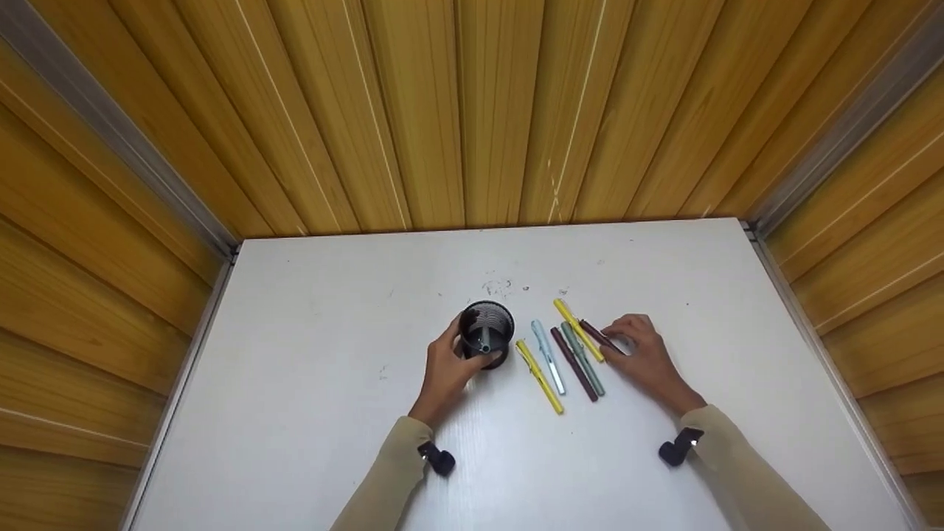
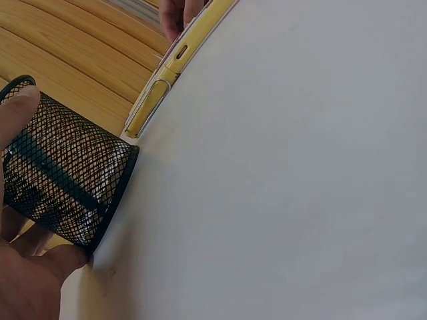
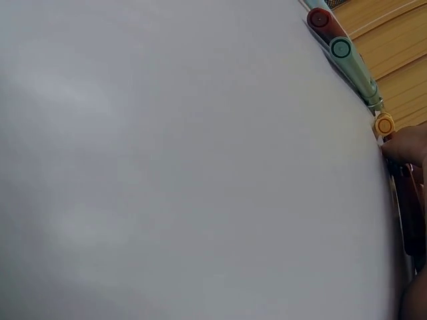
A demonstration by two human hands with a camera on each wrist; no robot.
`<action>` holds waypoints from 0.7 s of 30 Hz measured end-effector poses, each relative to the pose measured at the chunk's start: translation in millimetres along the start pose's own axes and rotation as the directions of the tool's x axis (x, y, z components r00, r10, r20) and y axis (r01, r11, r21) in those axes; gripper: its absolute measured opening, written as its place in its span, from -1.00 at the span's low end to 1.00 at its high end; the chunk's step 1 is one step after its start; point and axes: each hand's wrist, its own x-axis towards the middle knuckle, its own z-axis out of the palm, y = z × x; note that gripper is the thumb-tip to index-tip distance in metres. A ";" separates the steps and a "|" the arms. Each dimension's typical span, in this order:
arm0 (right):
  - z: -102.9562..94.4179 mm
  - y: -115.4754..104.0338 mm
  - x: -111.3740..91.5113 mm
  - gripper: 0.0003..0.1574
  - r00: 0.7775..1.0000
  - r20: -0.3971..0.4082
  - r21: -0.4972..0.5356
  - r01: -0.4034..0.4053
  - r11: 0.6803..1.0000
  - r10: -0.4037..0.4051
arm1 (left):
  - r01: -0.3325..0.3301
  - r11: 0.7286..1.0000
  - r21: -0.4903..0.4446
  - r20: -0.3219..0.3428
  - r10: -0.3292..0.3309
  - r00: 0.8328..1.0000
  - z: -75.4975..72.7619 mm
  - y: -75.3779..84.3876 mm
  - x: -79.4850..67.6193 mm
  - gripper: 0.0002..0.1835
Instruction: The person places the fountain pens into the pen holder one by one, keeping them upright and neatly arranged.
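My left hand [image 1: 446, 365] grips a black mesh pen holder [image 2: 73, 160], thumb near its rim and fingers around its far side. Inside the holder leans one dark greenish pen [image 1: 485, 341]. To the right, my right hand [image 1: 647, 361] pinches a dark maroon pen [image 1: 596, 334] between thumb and fingers, low over the table. That pen lies beside a yellow pen [image 1: 569, 317]. In the right wrist view, the thumb [image 3: 405, 143] covers part of the maroon pen.
Between the hands, on the white table [image 1: 310, 383], lie a second yellow pen [image 1: 540, 376], a light blue pen [image 1: 547, 355], another maroon pen [image 1: 574, 365] and a green pen [image 1: 582, 358]. Wood-patterned panels [image 1: 501, 110] stand behind and at both sides.
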 end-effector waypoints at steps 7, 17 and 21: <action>1.8 1.5 2.4 -0.60 1.000 -0.003 -0.031 -0.013 0.999 0.013 | 0.000 1.000 -0.008 -0.006 0.000 1.000 -1.3 -0.1 1.8 0.02; -4.2 -1.7 1.0 -0.71 0.992 0.002 -0.079 -0.127 0.989 0.128 | 0.042 0.997 -0.059 0.044 -0.039 0.998 3.7 7.0 2.0 0.03; -9.2 -5.6 1.2 -0.76 0.976 0.005 -0.096 -0.215 0.972 0.216 | 0.026 0.996 -0.082 0.088 -0.019 0.996 7.9 9.3 3.6 0.02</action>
